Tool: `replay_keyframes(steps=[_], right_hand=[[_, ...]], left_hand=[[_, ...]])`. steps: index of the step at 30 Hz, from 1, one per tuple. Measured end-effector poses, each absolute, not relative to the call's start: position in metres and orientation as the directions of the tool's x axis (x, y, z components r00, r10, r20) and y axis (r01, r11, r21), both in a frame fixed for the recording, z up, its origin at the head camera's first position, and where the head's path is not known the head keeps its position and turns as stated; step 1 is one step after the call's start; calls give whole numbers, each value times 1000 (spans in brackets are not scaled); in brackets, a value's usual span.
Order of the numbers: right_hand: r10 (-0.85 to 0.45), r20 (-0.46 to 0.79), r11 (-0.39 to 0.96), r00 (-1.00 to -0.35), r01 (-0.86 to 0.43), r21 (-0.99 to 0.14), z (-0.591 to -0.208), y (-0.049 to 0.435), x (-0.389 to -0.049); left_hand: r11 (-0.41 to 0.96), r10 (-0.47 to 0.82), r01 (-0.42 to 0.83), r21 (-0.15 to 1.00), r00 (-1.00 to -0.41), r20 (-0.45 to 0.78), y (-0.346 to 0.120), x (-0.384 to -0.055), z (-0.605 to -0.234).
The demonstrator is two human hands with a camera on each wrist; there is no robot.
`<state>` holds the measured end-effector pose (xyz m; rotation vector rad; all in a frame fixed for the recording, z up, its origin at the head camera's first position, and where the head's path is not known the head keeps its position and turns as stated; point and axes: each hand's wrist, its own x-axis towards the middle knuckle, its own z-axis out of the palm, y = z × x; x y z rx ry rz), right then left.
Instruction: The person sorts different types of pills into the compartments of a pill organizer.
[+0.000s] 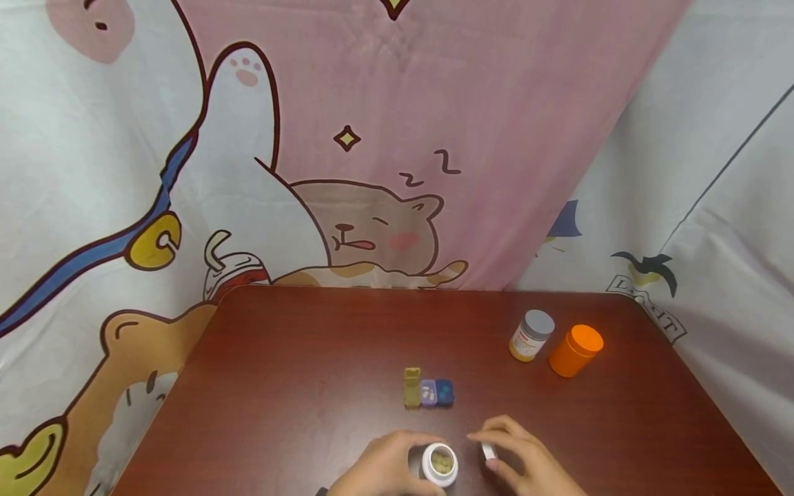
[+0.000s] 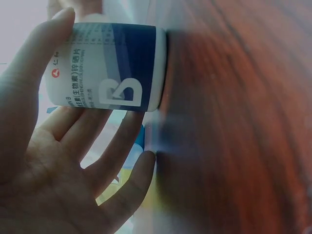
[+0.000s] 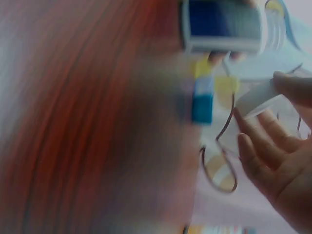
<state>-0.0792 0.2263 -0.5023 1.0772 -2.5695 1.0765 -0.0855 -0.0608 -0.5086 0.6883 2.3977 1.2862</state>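
My left hand (image 1: 387,465) grips a white pill bottle (image 2: 105,68) with a dark blue label band and a large B. The bottle stands uncapped on the table, and greenish tablets (image 1: 442,462) show through its mouth. To its right, my right hand (image 1: 527,458) pinches a white bottle cap (image 3: 258,97) between thumb and fingers, held above the table. Beyond both hands lies a small pill organizer (image 1: 429,394) with yellow, purple and blue compartments. Its yellow lid (image 1: 412,373) stands raised. White pills lie in the purple compartment and blue ones show in the blue compartment.
At the right rear of the brown table (image 1: 298,365) stand a grey-capped bottle (image 1: 531,335) and an orange bottle (image 1: 575,351), side by side. A cartoon-printed curtain (image 1: 496,138) hangs behind the table's far edge.
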Motion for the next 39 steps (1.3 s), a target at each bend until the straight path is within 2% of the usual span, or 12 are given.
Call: replay_keyframes(steps=[3,6,11,16,22,26,29,32,34,36,39], right_hand=[[-505,345,588,-792,-607,-535,-509,244,-81],[-428,349,657,-834,-552,-513,-516,259,-81],[-403,446,632,-799,-596,-496,-528,273,-80],[-446,463,575,-766,-641,-508,-535,283,-80],[-375,440,673,-816,-566,-476,-535,293,-74],[-308,414,692,-857,-501,-521,-536,295,-68],[-306,410,678,-859,-500,-540,-538,296,-65],[-325,432,691,-841,-523,-499,-541,297,-65],[-328,402,727,-855,-500,-471,-538,297,-64],[-318,318,773,-893,-439,-458,-532,296,-63],[-310,181,854,-934,-357,-379,-518,291,-63]], left_hand=[[475,554,253,843,-830,-63,-61,-85,-509],[466,546,207,860,-832,-95,-61,-84,-509],[449,546,113,886,-820,-173,-60,-84,-507],[448,563,67,892,-796,-223,-60,-84,-506],[477,598,143,867,-776,-201,-60,-85,-506],[502,611,214,838,-774,-169,-63,-84,-502],[523,606,272,808,-785,-129,-70,-84,-500],[559,598,352,751,-798,-70,-78,-87,-497],[579,579,370,727,-814,-47,-84,-91,-494],[594,544,362,718,-839,-27,-90,-97,-491],[562,449,275,780,-894,-8,-97,-107,-489]])
